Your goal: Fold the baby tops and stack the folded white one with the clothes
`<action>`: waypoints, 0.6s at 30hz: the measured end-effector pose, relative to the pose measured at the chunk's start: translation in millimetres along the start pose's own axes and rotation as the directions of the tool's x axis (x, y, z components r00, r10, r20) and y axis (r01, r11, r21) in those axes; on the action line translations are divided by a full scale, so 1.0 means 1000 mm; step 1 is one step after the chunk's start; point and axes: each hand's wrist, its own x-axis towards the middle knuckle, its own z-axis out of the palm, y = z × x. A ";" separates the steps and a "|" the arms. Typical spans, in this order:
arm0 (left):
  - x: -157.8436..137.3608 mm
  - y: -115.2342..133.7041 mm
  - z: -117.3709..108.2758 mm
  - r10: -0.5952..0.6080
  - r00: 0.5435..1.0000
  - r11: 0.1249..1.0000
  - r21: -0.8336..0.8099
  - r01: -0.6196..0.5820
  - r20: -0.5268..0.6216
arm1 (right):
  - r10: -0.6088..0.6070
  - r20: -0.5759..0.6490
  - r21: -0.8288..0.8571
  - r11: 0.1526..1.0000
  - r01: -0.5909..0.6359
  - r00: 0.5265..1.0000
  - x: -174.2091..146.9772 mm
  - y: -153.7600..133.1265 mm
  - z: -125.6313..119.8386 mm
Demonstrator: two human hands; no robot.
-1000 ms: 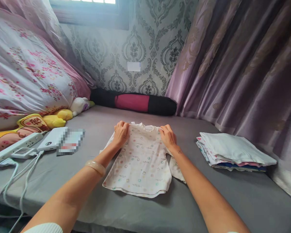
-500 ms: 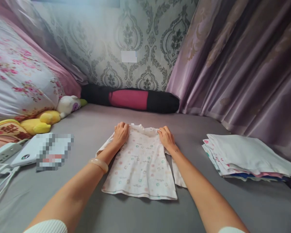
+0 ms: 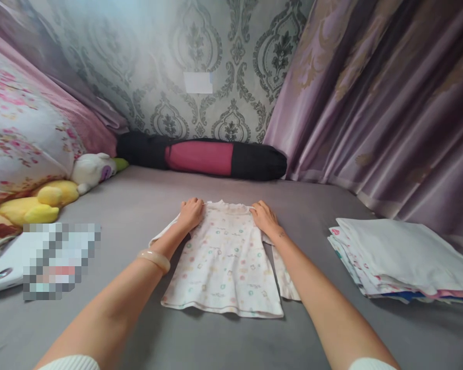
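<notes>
Your left hand (image 3: pixel 191 213) and right hand (image 3: pixel 264 218) rest on the two shoulders of the little shirt (image 3: pixel 224 262), just as they did a second ago; only your view has tilted lower. The fingers look curled over the top edge, apparently pinching the cloth at each shoulder, though the fingertips are hidden. The shirt lies flat, front down toward you, on the grey sheet (image 3: pixel 139 205), sleeves tucked partly beneath your forearms. Nothing about the shirt has shifted, so the fold looks paused at the shoulders. A folded stack (image 3: pixel 401 257) sits well apart on your right.
</notes>
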 end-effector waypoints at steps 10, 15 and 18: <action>0.024 0.032 0.002 0.050 0.998 0.991 -0.127 -0.044 0.041 | -0.050 0.097 0.053 0.998 0.045 0.994 0.020 -0.018 0.005; 0.022 0.040 0.012 -0.006 0.999 0.987 -0.159 0.000 -0.035 | 0.033 0.004 0.075 0.997 -0.033 0.999 0.020 -0.021 0.018; 0.020 0.040 0.021 -0.014 0.997 0.993 -0.115 0.004 -0.079 | 0.060 -0.039 0.079 0.995 -0.056 0.997 0.019 -0.023 0.024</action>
